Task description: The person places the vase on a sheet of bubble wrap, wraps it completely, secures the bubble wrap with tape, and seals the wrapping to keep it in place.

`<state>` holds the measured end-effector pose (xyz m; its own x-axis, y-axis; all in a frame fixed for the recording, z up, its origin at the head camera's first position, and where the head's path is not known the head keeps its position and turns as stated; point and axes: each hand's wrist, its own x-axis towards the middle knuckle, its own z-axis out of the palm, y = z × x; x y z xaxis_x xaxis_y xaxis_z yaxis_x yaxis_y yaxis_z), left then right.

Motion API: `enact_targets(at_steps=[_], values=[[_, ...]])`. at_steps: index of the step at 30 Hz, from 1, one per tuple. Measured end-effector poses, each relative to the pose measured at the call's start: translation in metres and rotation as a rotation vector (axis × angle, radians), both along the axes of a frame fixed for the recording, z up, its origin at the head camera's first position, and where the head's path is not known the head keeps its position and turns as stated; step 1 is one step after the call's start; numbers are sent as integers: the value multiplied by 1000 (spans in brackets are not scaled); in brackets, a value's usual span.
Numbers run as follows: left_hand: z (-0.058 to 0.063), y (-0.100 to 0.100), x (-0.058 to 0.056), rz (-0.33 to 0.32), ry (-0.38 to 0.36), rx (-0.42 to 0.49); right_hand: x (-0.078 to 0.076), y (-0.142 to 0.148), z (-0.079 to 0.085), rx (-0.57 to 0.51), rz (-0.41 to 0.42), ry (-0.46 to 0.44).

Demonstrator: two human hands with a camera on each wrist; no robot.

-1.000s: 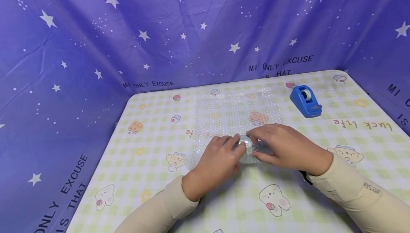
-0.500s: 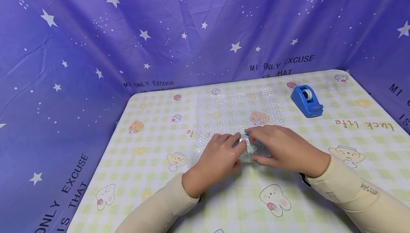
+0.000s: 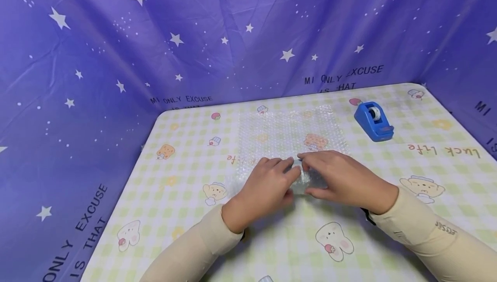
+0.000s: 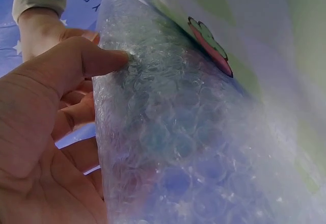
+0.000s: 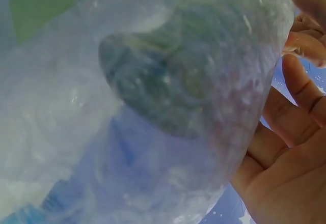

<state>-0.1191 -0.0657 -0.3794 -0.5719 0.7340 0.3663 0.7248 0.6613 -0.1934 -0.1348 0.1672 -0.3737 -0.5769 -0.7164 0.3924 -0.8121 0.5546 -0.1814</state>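
Near the middle of the table, a sheet of bubble wrap lies spread out, its near end rolled round a clear, rounded object. The object's dark curved end shows through the layers in the right wrist view; its kind cannot be made out. My left hand holds the roll's left part, thumb on the near side and fingers over the far side. Gripping the right part is my right hand, with its thumb low in front and fingers bent over the top. The hands are close together but apart.
A blue tape dispenser with a roll of tape stands at the back right of the table. The table has a checked, cartoon-printed cover. Purple starry curtains hang behind it and at both sides.
The fingers have shifted slightly on the roll, with the right thumb a little lower relative to it. Both hands keep nearly the same place, and the dispenser stays put.
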Motion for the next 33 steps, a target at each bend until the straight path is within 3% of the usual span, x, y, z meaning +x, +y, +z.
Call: enact_targets(at_steps=[11, 33], values=[[7, 3, -7, 3, -49, -15, -1, -2, -4, -8, -44, -31], [13, 1, -19, -29, -164, 11, -1, -5, -8, 11, -84, 51]])
